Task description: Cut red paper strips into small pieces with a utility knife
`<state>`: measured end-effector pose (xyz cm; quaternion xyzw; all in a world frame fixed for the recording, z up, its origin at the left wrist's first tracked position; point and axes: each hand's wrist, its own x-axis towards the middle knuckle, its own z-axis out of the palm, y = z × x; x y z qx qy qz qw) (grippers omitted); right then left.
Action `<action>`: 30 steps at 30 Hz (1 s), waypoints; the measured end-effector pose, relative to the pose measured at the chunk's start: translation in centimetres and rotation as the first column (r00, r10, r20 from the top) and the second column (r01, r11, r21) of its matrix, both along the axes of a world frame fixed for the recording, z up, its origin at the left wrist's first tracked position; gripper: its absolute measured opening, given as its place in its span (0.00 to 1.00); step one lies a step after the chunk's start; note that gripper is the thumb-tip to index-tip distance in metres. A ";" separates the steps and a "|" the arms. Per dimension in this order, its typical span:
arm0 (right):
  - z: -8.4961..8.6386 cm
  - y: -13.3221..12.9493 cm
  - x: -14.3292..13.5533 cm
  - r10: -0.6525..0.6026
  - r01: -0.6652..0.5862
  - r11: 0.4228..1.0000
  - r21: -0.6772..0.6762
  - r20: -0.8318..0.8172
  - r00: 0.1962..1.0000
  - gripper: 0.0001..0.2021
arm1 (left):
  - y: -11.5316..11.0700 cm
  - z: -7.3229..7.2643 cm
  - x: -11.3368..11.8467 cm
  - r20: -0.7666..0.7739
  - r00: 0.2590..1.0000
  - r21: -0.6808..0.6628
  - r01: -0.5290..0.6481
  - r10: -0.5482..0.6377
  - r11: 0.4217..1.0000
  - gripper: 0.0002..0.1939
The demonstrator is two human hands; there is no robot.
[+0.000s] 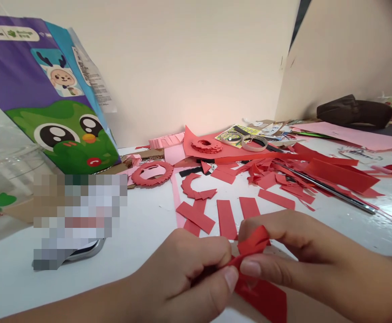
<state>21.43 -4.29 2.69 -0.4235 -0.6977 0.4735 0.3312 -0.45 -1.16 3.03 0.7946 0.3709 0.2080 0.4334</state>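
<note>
Between my two hands, low in the view, is a folded red paper strip (265,294). My left hand (196,269) pinches it between thumb and bent fingers. Opposite, my right hand (293,251) grips the same strip, its thumb pressed on the fold and a creased end poking up above. The part of the strip under my fingertips is hidden. Just beyond my hands lie several flat red paper strips (227,219) and a curved chain of folded red paper (192,185). A closed ring of folded red paper (153,174) rests farther left.
A purple and green paper bag (64,112) stands at the back left, with a partly blurred phone (84,251) before it. Tape rolls (254,142), red scraps (273,179) and a silver pen-like stick (330,189) lie behind my hands. Pink paper (350,134) is at the right.
</note>
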 end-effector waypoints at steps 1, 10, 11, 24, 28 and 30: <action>0.0 0.0 -0.1 -0.011 0.011 1.000 0.006 0.001 1.000 0.08 | -0.1 0.0 -0.1 0.003 1.000 0.002 0.002 -0.002 1.000 0.20; 0.4 0.2 0.0 -0.042 0.042 0.995 0.089 0.001 0.999 0.14 | 0.4 0.8 1.4 0.055 0.984 -0.102 0.175 -0.170 0.979 0.16; 0.5 0.2 0.0 -0.046 0.047 0.994 0.096 -0.008 0.999 0.13 | 0.5 0.7 1.4 0.072 0.982 -0.122 0.185 -0.177 0.975 0.17; 0.1 0.4 0.4 -0.211 0.072 0.832 0.550 0.195 0.958 0.14 | 0.3 0.1 1.5 0.171 0.983 -0.184 0.097 -0.065 0.978 0.18; 0.0 0.3 0.1 -0.194 -0.152 0.699 0.699 0.390 0.900 0.13 | 0.8 0.6 1.3 0.283 0.956 -0.071 0.103 -0.079 0.992 0.10; 0.0 0.3 0.0 -0.162 -0.279 0.648 0.708 0.487 0.858 0.13 | 0.9 0.6 1.2 0.274 0.950 0.049 0.143 -0.151 0.989 0.06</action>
